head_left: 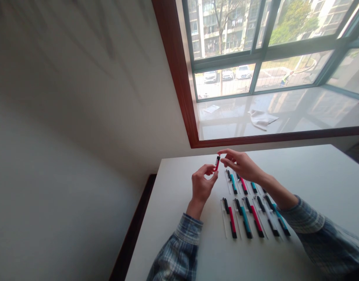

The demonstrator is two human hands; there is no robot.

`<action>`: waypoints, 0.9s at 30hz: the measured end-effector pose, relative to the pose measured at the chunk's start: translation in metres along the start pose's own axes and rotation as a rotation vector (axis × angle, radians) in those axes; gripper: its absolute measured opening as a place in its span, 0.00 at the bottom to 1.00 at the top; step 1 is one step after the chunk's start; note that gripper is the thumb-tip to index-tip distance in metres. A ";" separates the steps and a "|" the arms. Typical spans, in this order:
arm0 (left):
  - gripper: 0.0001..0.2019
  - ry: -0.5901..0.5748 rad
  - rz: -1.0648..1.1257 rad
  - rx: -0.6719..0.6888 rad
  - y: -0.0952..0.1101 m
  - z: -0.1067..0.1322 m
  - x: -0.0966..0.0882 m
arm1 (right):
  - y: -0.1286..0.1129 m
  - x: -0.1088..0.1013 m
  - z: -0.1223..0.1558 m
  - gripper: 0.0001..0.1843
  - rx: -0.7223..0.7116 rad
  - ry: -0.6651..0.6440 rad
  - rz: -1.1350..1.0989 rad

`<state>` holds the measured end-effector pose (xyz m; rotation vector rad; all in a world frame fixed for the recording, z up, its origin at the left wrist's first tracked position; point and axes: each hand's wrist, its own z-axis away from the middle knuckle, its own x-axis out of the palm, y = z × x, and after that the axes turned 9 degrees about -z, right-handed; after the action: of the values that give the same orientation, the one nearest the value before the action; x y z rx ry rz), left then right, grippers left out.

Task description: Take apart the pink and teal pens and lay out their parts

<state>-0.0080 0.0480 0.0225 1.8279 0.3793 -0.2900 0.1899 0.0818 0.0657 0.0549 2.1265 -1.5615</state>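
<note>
So my left hand [203, 187] and right hand [242, 166] were up just above the tabletop [322, 175], both narrowed to a fingertip pinch on a short red-and-black pen [217, 163]. The pen sat between the 2 hands, tilted a bit, with its black end up by my right fingers [223, 159] and its red end down by my left fingers [211, 169].

Right under my right hand were 2 rows of red, teal and black pens, all lying on the white tabletop on thin clear plastic strips. The back row had a teal pen [233, 183] and a red pen [243, 185] near the front of that line, and my right forearm blocked part of its far end. The front row had a red pen [232, 222] at the left end and a teal pen [246, 222] just beside it.

I had plaid sleeves [182, 246] on. Past the tabletop was a wood-framed window [179, 70], with a white cloth [262, 119] lying on its glossy sill.
</note>
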 end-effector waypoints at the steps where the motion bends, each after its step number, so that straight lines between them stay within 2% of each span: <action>1: 0.07 0.024 -0.077 -0.030 -0.005 0.000 0.000 | 0.000 -0.002 0.000 0.24 -0.015 0.028 0.048; 6: 0.04 0.052 -0.459 -0.213 -0.031 -0.004 -0.006 | 0.007 -0.013 0.002 0.23 -0.092 0.097 0.188; 12: 0.02 0.006 -0.715 -0.301 -0.043 -0.008 -0.015 | 0.016 -0.016 0.005 0.19 -0.116 0.077 0.248; 17: 0.03 -0.001 -0.809 -0.294 -0.045 -0.008 -0.017 | 0.019 -0.016 0.005 0.17 -0.117 0.033 0.282; 27: 0.04 -0.002 -0.859 -0.283 -0.049 -0.008 -0.019 | 0.022 -0.019 0.007 0.16 -0.124 -0.005 0.286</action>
<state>-0.0448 0.0658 -0.0107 1.3011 1.1398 -0.7788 0.2156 0.0876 0.0527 0.2992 2.0994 -1.2620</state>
